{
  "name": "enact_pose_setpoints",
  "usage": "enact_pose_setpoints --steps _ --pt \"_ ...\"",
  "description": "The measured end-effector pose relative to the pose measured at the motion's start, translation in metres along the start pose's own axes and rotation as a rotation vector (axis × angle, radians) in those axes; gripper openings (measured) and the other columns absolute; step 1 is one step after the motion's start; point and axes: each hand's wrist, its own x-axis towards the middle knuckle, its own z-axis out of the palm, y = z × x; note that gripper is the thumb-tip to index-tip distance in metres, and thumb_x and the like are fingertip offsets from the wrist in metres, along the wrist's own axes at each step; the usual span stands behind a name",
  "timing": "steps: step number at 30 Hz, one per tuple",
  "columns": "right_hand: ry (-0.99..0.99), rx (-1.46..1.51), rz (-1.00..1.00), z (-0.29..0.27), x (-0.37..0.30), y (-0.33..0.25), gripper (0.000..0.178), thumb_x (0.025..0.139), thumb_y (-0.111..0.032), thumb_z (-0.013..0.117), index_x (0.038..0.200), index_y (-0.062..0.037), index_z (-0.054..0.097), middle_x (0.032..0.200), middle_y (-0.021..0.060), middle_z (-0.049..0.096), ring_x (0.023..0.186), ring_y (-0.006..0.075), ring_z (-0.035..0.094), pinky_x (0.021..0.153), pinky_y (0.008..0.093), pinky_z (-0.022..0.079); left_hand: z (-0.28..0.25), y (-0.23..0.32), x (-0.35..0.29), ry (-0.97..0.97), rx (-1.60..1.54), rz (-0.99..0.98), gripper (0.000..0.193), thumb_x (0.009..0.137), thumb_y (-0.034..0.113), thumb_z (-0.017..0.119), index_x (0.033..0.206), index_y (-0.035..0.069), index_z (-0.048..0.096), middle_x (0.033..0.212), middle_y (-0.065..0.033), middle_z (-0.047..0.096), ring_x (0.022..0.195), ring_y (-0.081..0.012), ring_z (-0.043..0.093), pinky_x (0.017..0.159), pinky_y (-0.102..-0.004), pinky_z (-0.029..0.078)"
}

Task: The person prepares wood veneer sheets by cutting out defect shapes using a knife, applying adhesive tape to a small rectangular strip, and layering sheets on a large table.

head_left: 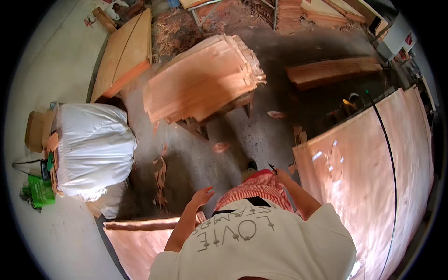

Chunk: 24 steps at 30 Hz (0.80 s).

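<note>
My right hand [282, 178] is closed around a small, slim, dark tool [272, 168] in front of my right hip. Its tip points up and to the left, and its exact kind is too small to make out. Beside my left hip hangs my left hand [201, 196], with nothing in it and its fingers loosely apart. Ahead of me, a thick stack of wood veneer sheets [200, 79] with ragged right ends rests on a low stand. A large stack of reddish wood sheets [373, 154] lies to my right, crossed by a long black cord [389, 144].
White sheeting covers a bulky pile [95, 144] at left, next to a green bag [39, 191]. Boards [123, 51] stand along the left wall. More sheets [137, 247] lie at lower left. A long low wood stack [333, 72] sits far right. Veneer scraps [220, 147] litter the concrete floor.
</note>
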Motion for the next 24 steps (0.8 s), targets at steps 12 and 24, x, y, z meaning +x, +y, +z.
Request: enact_pose_setpoints --steps 12,24 --pt "0.092 0.757 0.330 -0.056 0.054 -0.077 0.023 0.087 -0.015 0.043 0.103 -0.0018 0.053 0.076 0.0064 0.057 0.055 0.0113 0.050 0.043 0.0251 0.037 -0.263 0.136 0.210 0.618 -0.028 0.519 0.039 0.080 0.022 0.055 0.115 0.006 0.050 0.107 -0.0158 0.057 0.096 -0.0330 0.054 0.081 -0.0372 0.043" --pt "0.285 1.043 0.757 0.035 -0.029 -0.148 0.026 0.087 -0.018 0.047 0.105 -0.0001 0.053 0.082 0.0126 0.062 0.061 0.0172 0.059 0.048 0.0289 0.048 -0.381 0.173 0.339 0.753 0.535 0.819 0.057 0.069 0.024 0.067 0.119 0.008 0.046 0.117 -0.0142 0.047 0.110 -0.0317 0.041 0.095 -0.0454 0.030"
